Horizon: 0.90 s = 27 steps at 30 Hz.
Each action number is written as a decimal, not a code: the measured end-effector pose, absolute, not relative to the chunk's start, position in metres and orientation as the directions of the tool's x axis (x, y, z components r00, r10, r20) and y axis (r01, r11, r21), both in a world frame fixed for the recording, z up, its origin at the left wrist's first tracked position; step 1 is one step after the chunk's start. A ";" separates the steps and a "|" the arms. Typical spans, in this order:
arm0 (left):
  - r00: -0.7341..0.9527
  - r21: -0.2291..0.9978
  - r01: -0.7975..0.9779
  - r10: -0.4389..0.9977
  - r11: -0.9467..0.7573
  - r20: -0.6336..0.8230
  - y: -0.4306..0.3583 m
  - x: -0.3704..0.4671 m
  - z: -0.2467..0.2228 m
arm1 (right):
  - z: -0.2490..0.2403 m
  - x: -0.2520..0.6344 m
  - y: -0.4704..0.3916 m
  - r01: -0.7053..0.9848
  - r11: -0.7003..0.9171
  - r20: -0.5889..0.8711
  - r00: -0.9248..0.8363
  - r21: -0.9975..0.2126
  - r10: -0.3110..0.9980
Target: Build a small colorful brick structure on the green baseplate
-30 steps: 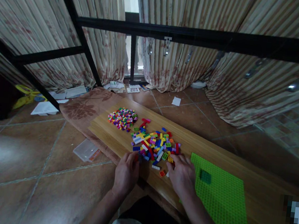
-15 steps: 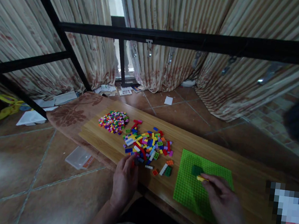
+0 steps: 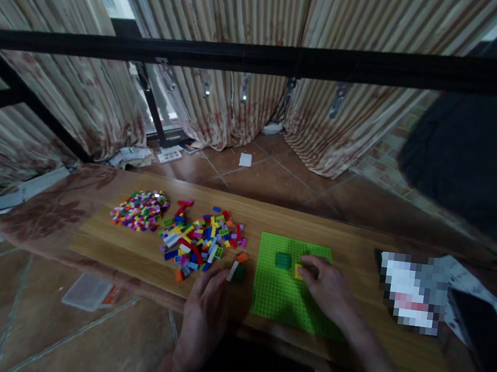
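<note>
My right hand (image 3: 325,287) pinches a small yellow brick (image 3: 298,271) at the surface of a light green studded baseplate (image 3: 271,304). Just left of it, a dark green brick (image 3: 283,260) sits on the plate. At the table's near edge my left hand (image 3: 204,313) is closed, its fingertips curled together beside the loose bricks; whatever they hold is hidden. Close to those fingertips are a long white brick (image 3: 232,271) and another dark green brick (image 3: 240,271). A mixed heap of larger bricks (image 3: 201,237) lies beyond my left hand.
A pile of tiny coloured pieces (image 3: 139,209) lies on the wooden tabletop (image 3: 101,240), farther left. To the right are a pixelated item (image 3: 411,296) and a dark phone-like slab (image 3: 481,335). A clear plastic box (image 3: 88,292) rests on the floor; a black rail (image 3: 246,59) crosses behind.
The view has swung right, bringing more of the table's right side into sight. My right hand has lowered the yellow brick to the baseplate. My left hand stays closed near the loose bricks.
</note>
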<state>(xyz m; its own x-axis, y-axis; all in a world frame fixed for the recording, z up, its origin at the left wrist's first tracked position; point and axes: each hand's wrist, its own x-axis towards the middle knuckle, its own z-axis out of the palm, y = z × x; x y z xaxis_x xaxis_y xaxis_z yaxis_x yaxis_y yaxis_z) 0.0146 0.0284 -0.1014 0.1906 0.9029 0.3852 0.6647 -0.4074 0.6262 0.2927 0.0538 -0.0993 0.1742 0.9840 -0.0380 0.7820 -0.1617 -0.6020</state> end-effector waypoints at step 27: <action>0.509 0.475 0.686 0.830 -0.552 0.229 0.069 0.093 -0.112 | -0.108 0.300 0.064 0.803 0.027 0.019 -0.020 -0.595 1.000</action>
<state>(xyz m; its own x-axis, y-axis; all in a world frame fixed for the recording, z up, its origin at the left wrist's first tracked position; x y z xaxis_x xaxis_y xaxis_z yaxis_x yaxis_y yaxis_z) 0.0935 0.0689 -0.1123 0.5090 0.8296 0.2294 0.6857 -0.5519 0.4746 0.3005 0.0637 -0.1081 -0.0198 0.9996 0.0192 0.8029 0.0273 -0.5955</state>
